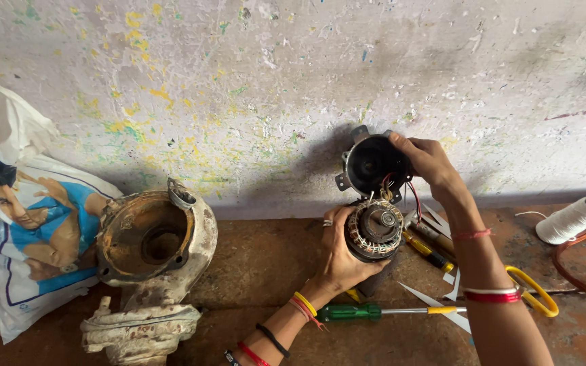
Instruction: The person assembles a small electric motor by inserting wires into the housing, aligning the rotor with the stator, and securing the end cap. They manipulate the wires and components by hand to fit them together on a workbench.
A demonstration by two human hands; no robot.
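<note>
My left hand grips a small electric motor stator with copper windings and a shaft at its centre. My right hand holds the black motor end cover tilted just above the stator. Thin red and white wires run between the cover and the windings. Both wrists wear coloured thread bands and bangles.
A rusty pump housing stands at the left beside a printed plastic bag. A green-handled screwdriver, a yellow-handled screwdriver, yellow-handled scissors, white paper slips, a white thread spool and an orange wire coil lie on the brown floor by the paint-flecked wall.
</note>
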